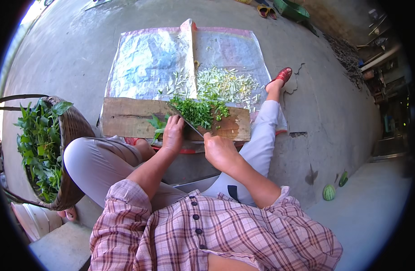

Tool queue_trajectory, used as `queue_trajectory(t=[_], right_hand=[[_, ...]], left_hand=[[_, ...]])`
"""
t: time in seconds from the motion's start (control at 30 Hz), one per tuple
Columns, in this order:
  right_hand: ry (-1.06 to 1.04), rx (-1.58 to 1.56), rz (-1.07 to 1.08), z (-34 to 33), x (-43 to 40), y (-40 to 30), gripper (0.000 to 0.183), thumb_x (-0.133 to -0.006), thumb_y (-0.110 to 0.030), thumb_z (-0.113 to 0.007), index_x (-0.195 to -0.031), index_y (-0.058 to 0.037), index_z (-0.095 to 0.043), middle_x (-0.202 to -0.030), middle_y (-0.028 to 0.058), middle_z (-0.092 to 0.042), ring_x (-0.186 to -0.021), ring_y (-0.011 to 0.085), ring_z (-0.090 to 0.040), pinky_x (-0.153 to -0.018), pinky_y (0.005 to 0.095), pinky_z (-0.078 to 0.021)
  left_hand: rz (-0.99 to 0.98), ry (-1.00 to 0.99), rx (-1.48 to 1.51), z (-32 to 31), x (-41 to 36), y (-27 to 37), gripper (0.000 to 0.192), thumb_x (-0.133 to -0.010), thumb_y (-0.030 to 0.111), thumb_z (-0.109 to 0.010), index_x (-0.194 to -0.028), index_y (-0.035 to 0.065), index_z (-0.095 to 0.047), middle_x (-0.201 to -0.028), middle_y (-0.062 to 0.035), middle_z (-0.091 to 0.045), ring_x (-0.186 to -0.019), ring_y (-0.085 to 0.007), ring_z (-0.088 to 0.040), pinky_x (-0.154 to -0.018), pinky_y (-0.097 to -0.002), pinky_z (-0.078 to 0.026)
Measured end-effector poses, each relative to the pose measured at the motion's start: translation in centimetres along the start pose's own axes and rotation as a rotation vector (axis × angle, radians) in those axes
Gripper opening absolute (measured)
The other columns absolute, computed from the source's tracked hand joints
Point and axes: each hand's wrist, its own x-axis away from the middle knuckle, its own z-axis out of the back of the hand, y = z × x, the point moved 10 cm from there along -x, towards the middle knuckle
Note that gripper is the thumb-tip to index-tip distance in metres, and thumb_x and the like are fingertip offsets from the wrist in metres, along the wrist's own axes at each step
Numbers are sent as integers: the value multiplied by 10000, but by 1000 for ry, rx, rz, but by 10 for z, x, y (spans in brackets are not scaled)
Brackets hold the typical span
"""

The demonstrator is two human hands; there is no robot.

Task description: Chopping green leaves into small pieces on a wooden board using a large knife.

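Observation:
My right hand grips the handle of a kitchen knife, its blade slanting up and left across a wooden board. Under the fingers of my left hand are green leaves, pressed to the board just left of the blade. Finely chopped greens lie heaped on the right of the knife, some at the board's far edge. Beyond the board, pale chopped pieces are spread over a woven plastic sheet.
At my left stands a wicker basket full of leafy stems, with a white bucket by it. A small striped melon sits on the concrete floor at right. Slippers and a green container are far off.

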Motion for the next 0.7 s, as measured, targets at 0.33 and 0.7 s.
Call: queue_trajectory(t=[0.33,0.7], right_hand=[[25,19,-16,-30,-50,-2,50,-816,-48,-526,-828,-5,-550,-698,220,-664,-688,371,-689,-614,465,-552],[237,-162,21,-18,-34,24,138,-913,-143,-555,-853,-22,-526,-616,217,-605,-588,415,-623,-548,514,-499]], left_hand=[[-72,119,32,6,1,2,165,-753,-5,-583,-916,23,-593,-935,-160,-594,-930,-358,-562,-813,-438,-476],[-16,91,-42,11,7,3,178,-813,57,-607,-985,37,-647,-1021,-132,-618,-969,-322,-578,-819,-416,-486]])
